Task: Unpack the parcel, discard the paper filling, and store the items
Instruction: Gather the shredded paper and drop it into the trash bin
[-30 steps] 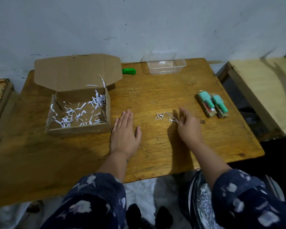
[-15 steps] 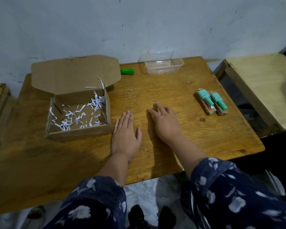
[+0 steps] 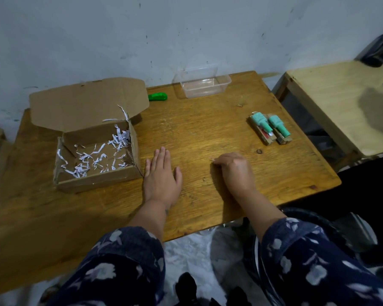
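Note:
An open cardboard box (image 3: 100, 180) stands on the left of the wooden table (image 3: 208, 129), with white paper shreds (image 3: 93, 160) scattered inside. My left hand (image 3: 161, 175) rests flat on the table just right of the box. My right hand (image 3: 234, 168) sits mid-table with fingers curled over gathered paper shreds; a tiny white tip shows at its fingertips. Two carded items with teal parts (image 3: 270, 128) lie on the right of the table. A clear plastic container (image 3: 205, 85) stands at the back edge.
A green cutter (image 3: 157, 97) lies at the back beside the box flap. A pale wooden bench (image 3: 345, 102) stands to the right, past a gap. Below the table's front edge is a dark bin (image 3: 307, 219) and white sheeting on the floor.
My right hand swept the loose shreds leftward across the table and curled over them; the shreds no longer lie in the open. My left hand stayed flat in place.

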Action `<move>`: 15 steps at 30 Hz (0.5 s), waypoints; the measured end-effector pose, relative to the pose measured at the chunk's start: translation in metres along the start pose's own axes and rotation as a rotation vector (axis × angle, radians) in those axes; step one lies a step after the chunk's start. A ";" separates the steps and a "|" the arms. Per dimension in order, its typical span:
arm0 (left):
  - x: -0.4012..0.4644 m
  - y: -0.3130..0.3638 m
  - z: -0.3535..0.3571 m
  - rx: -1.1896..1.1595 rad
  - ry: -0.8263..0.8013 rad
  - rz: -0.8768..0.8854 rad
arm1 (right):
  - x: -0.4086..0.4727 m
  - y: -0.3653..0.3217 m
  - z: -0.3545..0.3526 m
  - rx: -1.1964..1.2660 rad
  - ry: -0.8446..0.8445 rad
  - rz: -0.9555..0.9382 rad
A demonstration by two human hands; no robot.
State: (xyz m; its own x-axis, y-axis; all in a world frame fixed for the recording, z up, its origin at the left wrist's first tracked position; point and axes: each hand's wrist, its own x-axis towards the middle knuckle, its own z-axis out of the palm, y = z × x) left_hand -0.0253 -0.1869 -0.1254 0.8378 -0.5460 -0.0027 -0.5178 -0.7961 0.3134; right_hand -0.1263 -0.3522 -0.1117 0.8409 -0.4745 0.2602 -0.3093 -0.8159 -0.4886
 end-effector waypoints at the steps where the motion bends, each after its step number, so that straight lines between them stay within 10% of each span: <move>1: 0.000 0.004 -0.002 0.004 -0.015 0.009 | -0.002 0.004 -0.006 0.062 0.050 0.150; 7: -0.003 0.075 0.002 -0.079 -0.039 0.187 | -0.018 0.045 -0.063 0.323 0.172 0.786; 15: -0.020 0.141 0.027 -0.093 -0.056 0.170 | -0.047 0.071 -0.099 0.399 0.068 0.818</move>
State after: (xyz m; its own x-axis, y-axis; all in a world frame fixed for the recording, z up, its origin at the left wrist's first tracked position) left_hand -0.1201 -0.2949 -0.1066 0.7272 -0.6864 0.0053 -0.6307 -0.6651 0.3998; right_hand -0.2322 -0.4202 -0.0757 0.3950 -0.8836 -0.2514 -0.6100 -0.0477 -0.7910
